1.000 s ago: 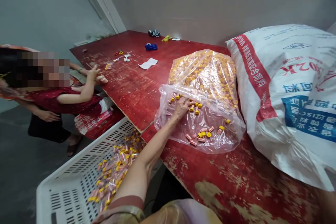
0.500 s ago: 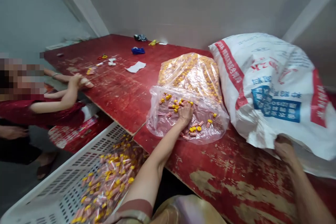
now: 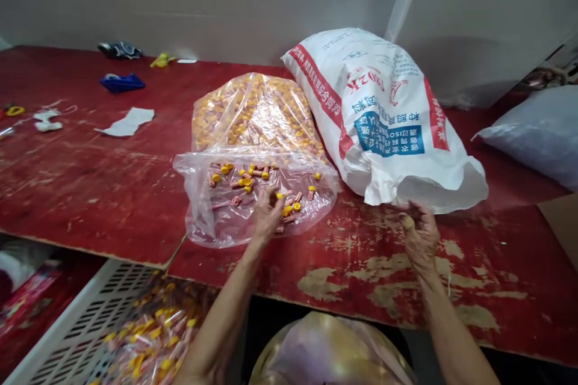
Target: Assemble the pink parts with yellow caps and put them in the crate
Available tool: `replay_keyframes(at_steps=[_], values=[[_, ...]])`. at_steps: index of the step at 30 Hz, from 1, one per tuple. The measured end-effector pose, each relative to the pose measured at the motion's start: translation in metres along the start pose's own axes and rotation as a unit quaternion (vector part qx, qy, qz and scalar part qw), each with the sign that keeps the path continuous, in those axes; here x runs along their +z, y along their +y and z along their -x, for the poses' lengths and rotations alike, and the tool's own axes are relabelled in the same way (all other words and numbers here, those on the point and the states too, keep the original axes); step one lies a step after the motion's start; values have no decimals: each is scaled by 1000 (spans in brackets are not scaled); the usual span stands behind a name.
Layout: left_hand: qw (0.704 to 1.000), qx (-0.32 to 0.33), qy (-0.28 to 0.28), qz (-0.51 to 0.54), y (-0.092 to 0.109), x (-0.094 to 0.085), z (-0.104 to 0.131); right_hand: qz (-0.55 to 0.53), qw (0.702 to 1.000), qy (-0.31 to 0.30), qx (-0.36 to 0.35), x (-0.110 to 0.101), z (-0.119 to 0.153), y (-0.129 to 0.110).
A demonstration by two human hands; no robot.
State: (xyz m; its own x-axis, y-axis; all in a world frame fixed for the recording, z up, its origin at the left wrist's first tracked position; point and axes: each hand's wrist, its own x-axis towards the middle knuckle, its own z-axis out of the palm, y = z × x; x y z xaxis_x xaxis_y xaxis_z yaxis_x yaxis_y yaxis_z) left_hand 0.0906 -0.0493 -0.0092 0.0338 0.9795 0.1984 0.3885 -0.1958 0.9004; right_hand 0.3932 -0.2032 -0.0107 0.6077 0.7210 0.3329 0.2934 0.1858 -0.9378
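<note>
Head view | my left hand [image 3: 267, 216] lies in the mouth of the clear bag [image 3: 253, 192] on the desk [image 3: 90, 180], fingers curled over yellow-capped pieces [image 3: 244, 180] | right hand [image 3: 419, 231] pinches the white sack [image 3: 383, 126] rim | bag mostly full, some pieces already in the white crate [image 3: 112, 307].

Room: plain grey-white walls [image 3: 226, 0] meeting at a corner behind the table. Furniture: long red worktable [image 3: 90, 180], its paint worn through to pale patches along the near edge; a seam divides two boards. Light: soft, even, no hard shadows. Below the table edge, dark.
</note>
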Motion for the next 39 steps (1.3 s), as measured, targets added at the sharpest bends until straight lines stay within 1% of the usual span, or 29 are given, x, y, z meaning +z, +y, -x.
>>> replay_keyframes(at_steps=[1, 2, 4, 5, 6, 8, 10, 12, 14, 15, 18, 20, 23, 26, 28, 30, 31, 32, 33, 34, 36, 38, 39], values=[[994, -39, -33, 97, 8, 5, 17, -8, 997, -68, 16, 5, 9, -3], [978, -79, -68, 180, 16, 11, 33, -8, 989, -142, 30, 10, 18, -5], [940, -134, -126, 287, 29, 22, 62, 12, 962, -270, 44, 21, 34, -7], [928, -143, -146, 310, 33, 26, 74, 30, 948, -315, 42, 26, 41, -7], [923, -143, -163, 318, 36, 29, 84, 55, 936, -345, 33, 30, 46, -7], [926, -121, -190, 303, 38, 31, 99, 123, 921, -370, -15, 37, 53, -9], [938, -86, -200, 268, 38, 31, 108, 189, 900, -381, -91, 41, 56, -15], [949, -62, -195, 238, 38, 32, 114, 211, 880, -395, -161, 45, 56, -21], [956, -57, -177, 225, 39, 35, 120, 195, 872, -406, -194, 48, 56, -25], [959, -59, -167, 222, 40, 37, 123, 180, 877, -400, -196, 50, 57, -25], [964, -63, -127, 227, 43, 45, 135, 145, 910, -350, -169, 55, 59, -22], [967, -61, -100, 224, 43, 50, 145, 152, 929, -302, -149, 57, 63, -19], [975, -55, -72, 205, 44, 58, 162, 186, 945, -243, -111, 60, 71, -17], [979, -45, -59, 190, 46, 60, 174, 191, 956, -216, -47, 66, 82, -19], [980, -32, -63, 184, 49, 55, 174, 174, 965, -198, 9, 72, 87, -20], [979, -19, -93, 178, 52, 46, 165, 134, 972, -185, 63, 77, 90, -21], [978, -24, -110, 175, 53, 42, 158, 116, 973, -187, 76, 78, 91, -22], [976, -42, -122, 173, 53, 39, 149, 105, 973, -195, 73, 80, 91, -23], [973, -77, -125, 179, 53, 36, 141, 100, 971, -211, 53, 81, 93, -25], [966, -123, -121, 193, 52, 36, 133, 101, 967, -235, 16, 82, 95, -28], [941, -212, -102, 244, 51, 38, 125, 108, 949, -282, -92, 82, 101, -34], [913, -263, -112, 292, 51, 44, 126, 117, 927, -300, -193, 82, 110, -39], [905, -276, -120, 302, 52, 47, 129, 125, 919, -297, -227, 82, 115, -41]])
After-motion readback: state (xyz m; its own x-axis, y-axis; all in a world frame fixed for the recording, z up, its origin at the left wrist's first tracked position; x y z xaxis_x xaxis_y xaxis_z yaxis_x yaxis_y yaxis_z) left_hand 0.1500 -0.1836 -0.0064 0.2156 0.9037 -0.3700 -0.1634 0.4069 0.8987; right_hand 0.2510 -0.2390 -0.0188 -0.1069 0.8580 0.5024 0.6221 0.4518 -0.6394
